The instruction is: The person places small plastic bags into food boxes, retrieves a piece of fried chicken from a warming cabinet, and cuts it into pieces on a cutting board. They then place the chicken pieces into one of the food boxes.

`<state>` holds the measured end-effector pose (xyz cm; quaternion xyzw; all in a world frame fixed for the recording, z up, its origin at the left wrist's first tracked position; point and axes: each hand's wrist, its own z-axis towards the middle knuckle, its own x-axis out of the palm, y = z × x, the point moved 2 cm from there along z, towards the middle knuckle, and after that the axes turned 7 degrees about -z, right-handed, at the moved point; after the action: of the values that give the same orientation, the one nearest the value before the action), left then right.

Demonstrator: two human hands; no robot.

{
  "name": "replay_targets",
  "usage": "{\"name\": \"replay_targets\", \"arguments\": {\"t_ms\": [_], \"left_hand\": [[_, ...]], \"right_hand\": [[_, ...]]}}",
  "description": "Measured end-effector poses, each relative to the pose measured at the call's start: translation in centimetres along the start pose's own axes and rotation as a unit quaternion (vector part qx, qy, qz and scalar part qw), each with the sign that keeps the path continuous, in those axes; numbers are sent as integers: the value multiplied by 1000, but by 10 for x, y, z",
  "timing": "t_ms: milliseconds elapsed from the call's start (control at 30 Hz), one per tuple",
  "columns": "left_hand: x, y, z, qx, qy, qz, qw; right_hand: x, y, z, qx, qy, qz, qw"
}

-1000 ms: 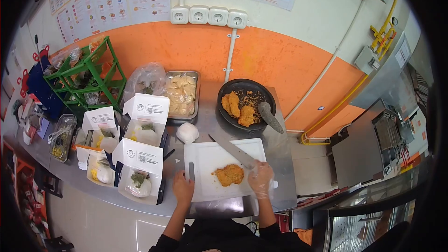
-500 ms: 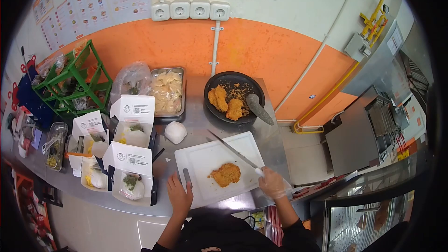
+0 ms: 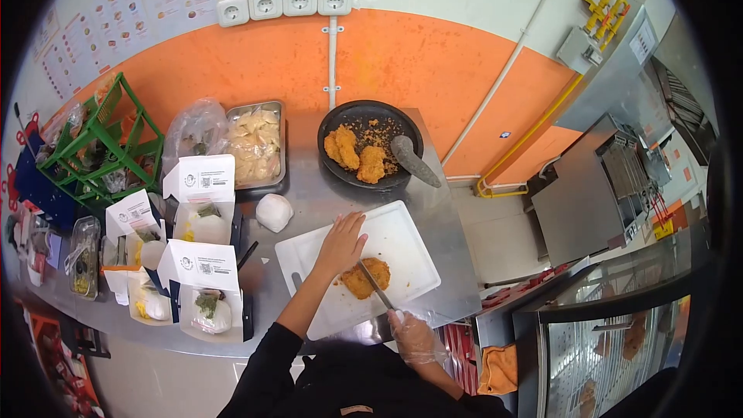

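A piece of breaded fried chicken [image 3: 357, 283] lies on the white cutting board [image 3: 410, 251]. The knife [image 3: 378, 289] crosses it with its blade, tip pointing up and left. My right hand [image 3: 412, 336], in a clear plastic glove, is closed round the knife's handle at the board's lower edge. Bare and with fingers stretched out, my left hand [image 3: 341, 244] is over the board, just up and left of the chicken, close to the blade's tip. Whether it touches the blade cannot be made out.
Beyond the board, a black stone mortar [image 3: 333, 168] holds fried chicken, crumbs and a stone pestle [image 3: 415, 161]. A white wrapped ball [image 3: 274, 213] sits near a metal tray of pale raw-looking pieces [image 3: 255, 143]. Open food boxes [image 3: 203, 269] and a green rack [image 3: 101, 145] stand left.
My left hand has moved from the board's left edge up over the board. The knife has swung down onto the chicken, with my right hand lower and further left. The view has shifted.
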<state>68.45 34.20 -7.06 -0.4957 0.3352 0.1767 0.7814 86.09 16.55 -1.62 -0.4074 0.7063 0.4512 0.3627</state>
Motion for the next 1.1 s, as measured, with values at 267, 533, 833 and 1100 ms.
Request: {"name": "replay_targets", "arguments": {"t_ms": [267, 533, 833, 1100], "left_hand": [[12, 12, -5, -18, 25, -2, 1000], [13, 8, 2, -2, 52, 0, 999], [-18, -24, 20, 36, -29, -24, 999], [8, 2, 10, 17, 12, -16, 1000]], "right_hand": [[5, -2, 15, 43, 49, -19, 998], [28, -8, 10, 49, 35, 23, 998], [-14, 4, -7, -23, -29, -30, 999], [-2, -6, 7, 17, 1, -22, 1000]]}}
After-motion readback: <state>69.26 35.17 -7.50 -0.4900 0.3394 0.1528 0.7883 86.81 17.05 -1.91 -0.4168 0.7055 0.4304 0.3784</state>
